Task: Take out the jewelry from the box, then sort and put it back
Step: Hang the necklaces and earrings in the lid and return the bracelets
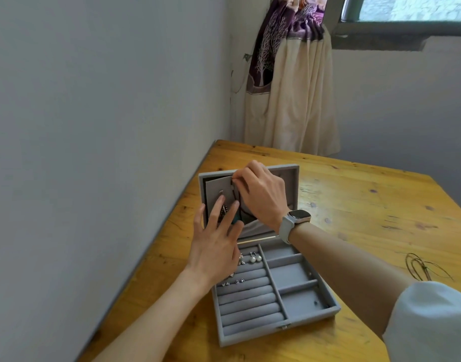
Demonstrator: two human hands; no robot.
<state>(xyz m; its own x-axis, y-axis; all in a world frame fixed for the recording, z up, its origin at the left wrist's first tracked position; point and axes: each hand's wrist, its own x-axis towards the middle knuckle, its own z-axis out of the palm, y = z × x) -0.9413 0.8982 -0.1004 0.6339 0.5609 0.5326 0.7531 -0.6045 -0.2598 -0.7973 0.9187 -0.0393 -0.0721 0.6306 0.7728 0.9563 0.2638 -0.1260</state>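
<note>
Necklace cord (237, 197) hangs vertically in lid; right hand (260, 194) pinches top, left hand (216, 241) splayed.

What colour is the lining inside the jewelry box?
Light grey, velvety-looking lining across the jewelry box, seen clearly in the head view.

Both hands are up at the open lid (289, 176) of the grey jewelry box (297, 296): the right hand (260, 194) pinches a dark necklace cord (235, 198) near the lid's top edge. The left hand (216, 244) spreads flat against the lid's lower part, over a pendant (223, 211). Pearl earrings (255, 258) sit in the box's tray, just below the lid.
</note>
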